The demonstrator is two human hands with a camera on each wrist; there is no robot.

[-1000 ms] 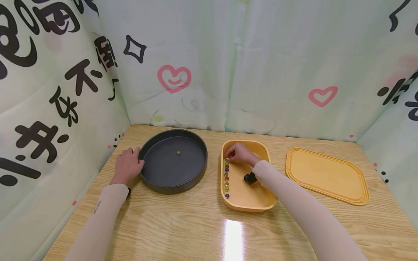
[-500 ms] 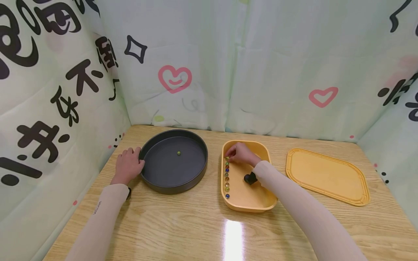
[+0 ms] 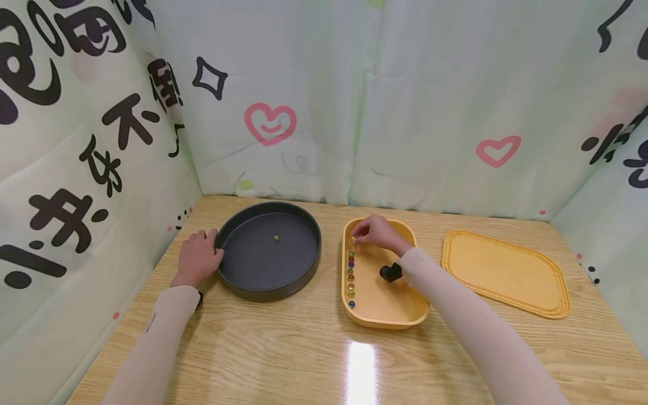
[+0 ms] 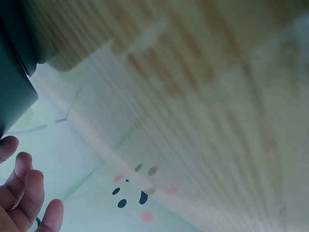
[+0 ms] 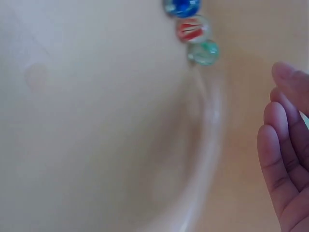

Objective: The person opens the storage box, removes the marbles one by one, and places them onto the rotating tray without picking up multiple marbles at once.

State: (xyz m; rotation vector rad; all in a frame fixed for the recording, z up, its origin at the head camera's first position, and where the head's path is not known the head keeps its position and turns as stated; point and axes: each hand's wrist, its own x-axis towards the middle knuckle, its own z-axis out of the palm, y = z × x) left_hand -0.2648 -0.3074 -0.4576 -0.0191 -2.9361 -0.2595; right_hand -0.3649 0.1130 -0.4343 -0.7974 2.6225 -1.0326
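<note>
Inside the yellow plastic box (image 3: 390, 323), my right hand (image 3: 378, 233) pinches a yellowish marble (image 3: 352, 240) near the far left corner, raised from the row. A line of several coloured glass marbles (image 3: 351, 278) lies along the box's left wall. The right wrist view shows the thumb and fingers at the right edge, the pinched marble hidden, with a blue marble (image 5: 182, 6), a red-striped one (image 5: 193, 30) and a green one (image 5: 203, 52) beyond. My left hand (image 3: 198, 257) rests against the left rim of the round dark pan (image 3: 263, 295), fingers relaxed. One greenish marble (image 3: 276, 238) sits in the pan.
A yellow lid (image 3: 506, 274) lies flat on the wooden table (image 3: 283, 349) to the right of the box. Printed curtains (image 3: 324, 112) enclose the table at the back and both sides. A black wrist camera (image 3: 390, 273) sits under my right wrist.
My right hand has lifted the yellowish marble from the far end of the row and moved slightly up and to the right. The left hand and pan hold still.
</note>
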